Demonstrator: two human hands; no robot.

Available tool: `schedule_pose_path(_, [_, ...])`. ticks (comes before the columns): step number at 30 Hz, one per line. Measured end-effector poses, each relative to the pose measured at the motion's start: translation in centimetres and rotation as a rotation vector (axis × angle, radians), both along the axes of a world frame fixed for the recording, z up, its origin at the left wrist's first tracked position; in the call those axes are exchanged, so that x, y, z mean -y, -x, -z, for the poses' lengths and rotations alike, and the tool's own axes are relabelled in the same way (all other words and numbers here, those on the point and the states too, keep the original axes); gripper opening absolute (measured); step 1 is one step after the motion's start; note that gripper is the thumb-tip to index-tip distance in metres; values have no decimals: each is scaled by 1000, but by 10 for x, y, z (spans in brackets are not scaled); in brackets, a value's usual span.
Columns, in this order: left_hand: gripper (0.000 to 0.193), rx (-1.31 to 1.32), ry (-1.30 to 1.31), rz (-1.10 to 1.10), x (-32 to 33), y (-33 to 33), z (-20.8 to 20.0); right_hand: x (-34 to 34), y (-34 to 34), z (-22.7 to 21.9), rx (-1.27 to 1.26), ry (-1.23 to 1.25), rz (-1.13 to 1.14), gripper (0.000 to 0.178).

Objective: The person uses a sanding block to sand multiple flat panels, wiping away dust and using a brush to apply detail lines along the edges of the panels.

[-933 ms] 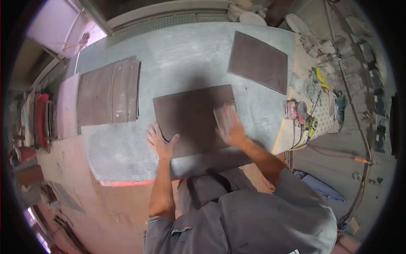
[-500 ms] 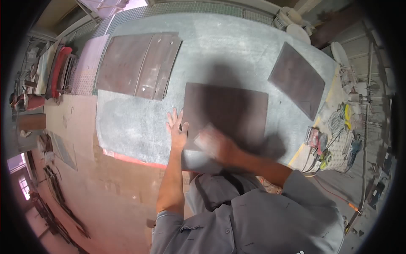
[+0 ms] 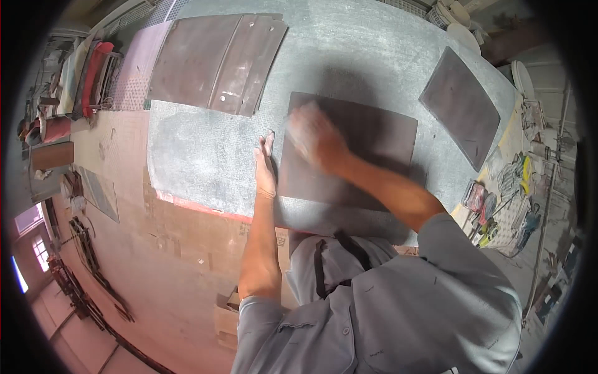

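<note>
A dark brown flat rectangular panel (image 3: 367,140) lies on the pale grey, dusty table top in front of me. Beside its left edge is my left hand (image 3: 265,165), turned on its side with the fingers stretched out and holding nothing that I can see. My right hand (image 3: 316,137) is over the panel's upper left part, smeared by motion. Its fingers are too blurred to read, and whether something is under them I cannot tell. My shadow falls across the panel and the table beyond it.
Several brown panels (image 3: 212,62) overlap at the far left of the table (image 3: 199,156). Another brown panel (image 3: 461,106) lies at the far right. Power tools and cords (image 3: 492,215) sit by the right edge. A cardboard box (image 3: 225,318) stands on the floor below.
My right hand has moved from the panel's near left part up to its far left part. My left hand has turned from flat and spread onto its side. The whole view has shifted.
</note>
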State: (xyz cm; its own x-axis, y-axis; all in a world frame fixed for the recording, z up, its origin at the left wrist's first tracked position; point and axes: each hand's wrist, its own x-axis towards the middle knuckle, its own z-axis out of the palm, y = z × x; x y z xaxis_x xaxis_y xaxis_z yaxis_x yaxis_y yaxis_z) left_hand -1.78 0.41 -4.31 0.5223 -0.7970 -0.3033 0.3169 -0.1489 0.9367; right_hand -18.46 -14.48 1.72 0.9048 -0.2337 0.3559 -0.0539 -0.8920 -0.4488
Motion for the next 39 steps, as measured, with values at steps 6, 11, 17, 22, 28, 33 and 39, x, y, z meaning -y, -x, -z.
schedule_pose_path(6, [65,706,-351,281,6,13,-19,-43,60,11,-22,-130,-170,63])
schedule_pose_path(11, [64,654,-350,276,6,12,-21,-66,88,-2,-124,-121,-98,60])
schedule_pose_path(17, [64,686,-332,256,7,15,-18,-79,93,-8,-136,-117,-65,56])
schedule_pose_path(22, [64,708,-314,249,10,9,-10,-54,89,-14,-201,-39,15,57])
schedule_pose_path(28, [64,688,-335,238,6,13,-10,-71,101,0,-99,-9,-131,52])
schedule_pose_path(33, [62,690,-323,228,10,14,-15,-94,100,1,-176,-133,-144,57])
schedule_pose_path(39, [55,599,-322,244,7,7,-15,-73,79,3,-116,-33,50,69])
